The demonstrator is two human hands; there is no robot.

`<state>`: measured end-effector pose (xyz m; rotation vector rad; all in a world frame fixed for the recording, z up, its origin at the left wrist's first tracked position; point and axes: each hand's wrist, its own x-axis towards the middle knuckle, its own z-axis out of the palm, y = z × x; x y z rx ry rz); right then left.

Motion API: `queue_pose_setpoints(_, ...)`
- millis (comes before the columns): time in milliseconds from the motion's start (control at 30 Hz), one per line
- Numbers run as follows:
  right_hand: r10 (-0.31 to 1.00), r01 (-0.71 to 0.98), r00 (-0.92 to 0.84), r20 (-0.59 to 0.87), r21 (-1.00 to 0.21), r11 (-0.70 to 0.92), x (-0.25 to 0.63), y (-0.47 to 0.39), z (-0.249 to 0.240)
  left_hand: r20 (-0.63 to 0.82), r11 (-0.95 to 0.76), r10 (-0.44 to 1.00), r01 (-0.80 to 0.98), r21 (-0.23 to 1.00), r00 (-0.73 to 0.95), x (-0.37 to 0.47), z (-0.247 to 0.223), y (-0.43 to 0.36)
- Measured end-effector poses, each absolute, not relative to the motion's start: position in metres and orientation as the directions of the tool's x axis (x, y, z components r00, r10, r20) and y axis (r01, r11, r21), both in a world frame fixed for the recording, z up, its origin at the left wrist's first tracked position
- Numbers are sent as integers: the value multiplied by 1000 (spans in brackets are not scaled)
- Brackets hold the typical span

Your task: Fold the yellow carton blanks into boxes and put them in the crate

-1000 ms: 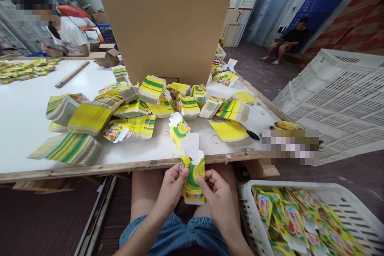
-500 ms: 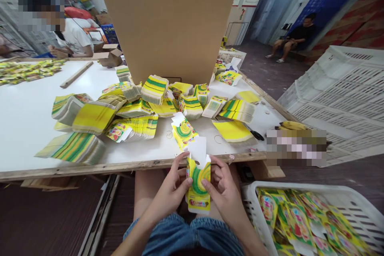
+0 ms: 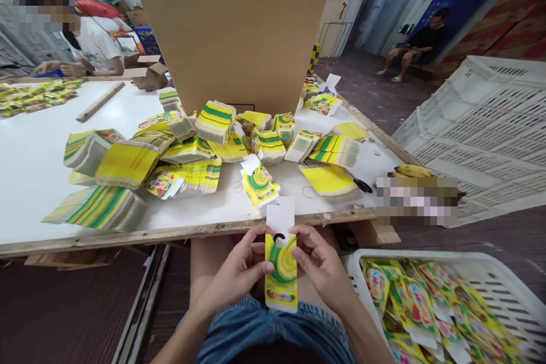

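Observation:
A yellow and green printed carton [image 3: 281,273] is held upright above my lap, its white top flap raised beside the table's front edge. My left hand [image 3: 241,273] grips its left side, thumb on the front face. On its right side, my right hand [image 3: 319,264] pinches the edge near the top with the fingers bent. Just beyond, a few loose cartons [image 3: 259,185] lie on the white table [image 3: 222,213]. Behind them are several stacks of flat cartons [image 3: 128,164], bundled and fanned out.
A white basket [image 3: 362,261] of filled-looking cartons stands at my right. A large cardboard box [image 3: 234,34] rises behind the stacks. Scissors [image 3: 362,183] and bananas [image 3: 412,171] are at the table's right. One person [image 3: 96,45] sits back left, another [image 3: 420,42] back right.
The fingers of both hands have shifted near the carton's top corners, and its side tabs no longer stick up. The white top flap still stands upright. The view has shifted slightly.

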<state>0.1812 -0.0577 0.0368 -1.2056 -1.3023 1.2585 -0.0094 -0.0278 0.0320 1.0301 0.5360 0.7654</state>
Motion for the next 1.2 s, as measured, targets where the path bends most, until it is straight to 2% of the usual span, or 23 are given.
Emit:
queue_pose_setpoints(100,997,110,-75,-15,-994,-6,184,-55,44,-40,332,744,-318,888,667,-10,30,-29)
queue_pose_setpoints(233,993,201,2,116,-973,113,181,-51,45,-39,319,748,-308,896,662,-9,28,-29)
queue_pose_setpoints(367,991,64,97,93,-994,88,176,-50,35,-76,315,785,-292,903,614,-8,27,-27)
queue_pose_setpoints(433,992,49,95,83,-996,78,176,-50,33,-76,309,784,-282,908,616,-8,26,-26)
queue_pose_setpoints(600,986,211,36,160,-966,149,186,-50,39,-95,268,817,-229,936,569,-6,22,-24)
queue_pose_setpoints(667,994,201,5,110,-974,106,188,-51,40,-116,223,849,-152,963,516,-4,22,-25)
queue_pose_setpoints(733,1000,205,-22,0,-979,5,187,-51,39,-112,174,869,-86,981,481,-1,23,-25)
queue_pose_setpoints(833,996,268,2,-94,-959,-91,182,-50,36,-94,145,862,-65,987,499,2,24,-26)
queue_pose_setpoints(1033,995,413,81,-60,-907,-88,178,-44,33,-109,216,831,-136,967,545,3,28,-26)
queue_pose_setpoints(1200,998,390,-21,-61,-920,-48,184,-44,36,-113,294,834,-261,920,540,2,36,-24)
